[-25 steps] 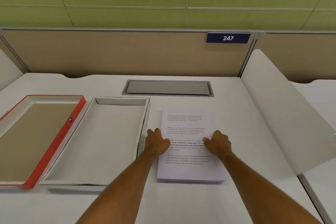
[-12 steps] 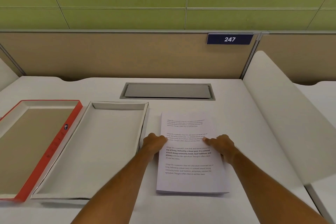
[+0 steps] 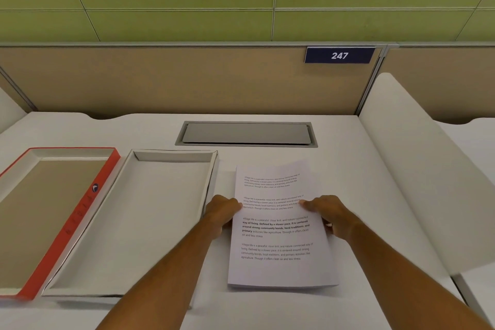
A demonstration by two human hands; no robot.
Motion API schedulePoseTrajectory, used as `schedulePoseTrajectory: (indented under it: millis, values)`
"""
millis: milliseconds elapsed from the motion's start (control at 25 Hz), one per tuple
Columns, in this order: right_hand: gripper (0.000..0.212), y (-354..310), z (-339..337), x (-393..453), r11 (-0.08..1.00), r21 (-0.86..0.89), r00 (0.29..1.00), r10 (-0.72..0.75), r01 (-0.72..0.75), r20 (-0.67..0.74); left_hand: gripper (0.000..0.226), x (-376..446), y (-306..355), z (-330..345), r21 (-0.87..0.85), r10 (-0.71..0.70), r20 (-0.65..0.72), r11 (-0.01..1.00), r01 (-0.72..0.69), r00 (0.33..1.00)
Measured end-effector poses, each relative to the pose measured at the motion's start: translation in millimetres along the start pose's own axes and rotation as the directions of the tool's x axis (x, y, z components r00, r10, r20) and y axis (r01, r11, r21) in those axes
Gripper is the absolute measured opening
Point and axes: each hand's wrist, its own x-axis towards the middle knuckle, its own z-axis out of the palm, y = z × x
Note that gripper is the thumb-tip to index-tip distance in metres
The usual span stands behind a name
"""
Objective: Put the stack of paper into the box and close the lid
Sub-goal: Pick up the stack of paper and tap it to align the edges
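Right of the open white box (image 3: 128, 225), both hands, left (image 3: 223, 211) and right (image 3: 328, 213), grip the printed paper stack (image 3: 278, 268) by its side edges, far end bowed upward.

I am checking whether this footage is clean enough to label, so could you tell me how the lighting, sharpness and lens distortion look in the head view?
Head view: soft, even light with no glare; only a faint shadow under the stack of paper and the white box. Wide-angle bending curves the partition top and the desk edges. The printed text is slightly soft, and the red lid blurs at its near left corner.
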Motion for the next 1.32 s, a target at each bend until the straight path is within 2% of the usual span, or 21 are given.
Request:
schedulePoseTrajectory:
  millis: [120,240,400,520,600,840,1000,1200,1320]
  values:
    - [0.009,2,-10,5,0.999,0.021,0.999,0.048,-0.048,-0.019,0.012,1,0,-1,-0.043,-0.008,-0.007,0.999,0.008,1.0]
    - [0.008,3,-16,9,0.996,0.015,0.996,0.084,-0.084,0.01,0.021,1,4,-3,-0.089,-0.034,0.011,0.995,0.034,0.999]
    - [0.005,-3,-12,10,0.998,-0.022,0.998,0.057,-0.057,-0.006,0.02,-4,12,-6,-0.117,-0.016,0.054,0.993,0.022,0.998]
    - [0.008,-15,-15,1,0.998,-0.04,0.999,-0.044,0.043,-0.024,0.01,-13,24,-10,-0.127,0.101,0.065,0.988,-0.093,0.993]
    - [0.013,-28,-22,-9,0.984,-0.043,0.985,-0.175,0.174,-0.008,0.008,-23,35,-16,-0.135,0.216,0.048,0.969,-0.208,0.975]
    - [0.014,-57,-44,-43,0.836,-0.029,0.837,-0.546,0.547,0.038,0.016,-55,66,-37,-0.073,0.536,-0.048,0.84,-0.538,0.843]
    - [0.016,-54,-44,-55,0.795,-0.019,0.795,-0.606,0.607,0.037,0.016,-67,62,-40,0.0,0.623,-0.093,0.78,-0.626,0.777]
    - [0.022,-47,-50,-61,0.811,-0.06,0.812,-0.577,0.582,0.087,0.018,-74,58,-33,0.047,0.611,-0.08,0.791,-0.61,0.787]
    - [0.022,-68,-49,-76,0.778,0.035,0.774,-0.628,0.627,0.08,0.022,-84,75,-33,-0.063,0.639,-0.046,0.766,-0.64,0.768]
